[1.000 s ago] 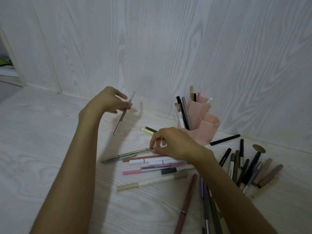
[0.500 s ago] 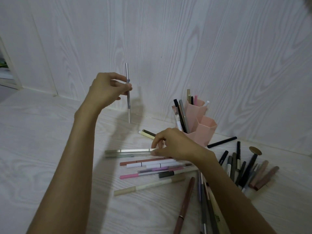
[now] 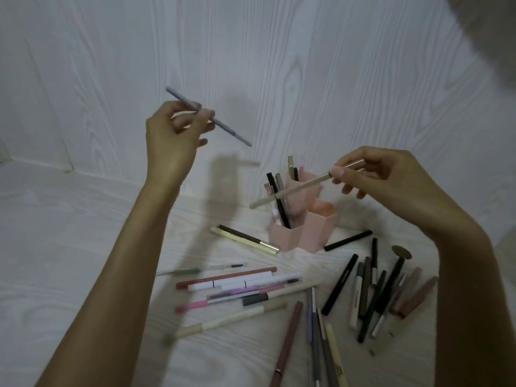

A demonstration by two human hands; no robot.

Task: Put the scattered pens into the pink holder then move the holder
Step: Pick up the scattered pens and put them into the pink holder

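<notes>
Now right hand (image 3: 371,174) lifted beige pen (image 3: 296,189)

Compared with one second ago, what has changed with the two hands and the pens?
The right hand left the table, lifting a beige pen that it pinches above the pink holder. The left hand rose and turned its grey pen to slant down towards the right. The holder and the other scattered pens stayed in place.
</notes>
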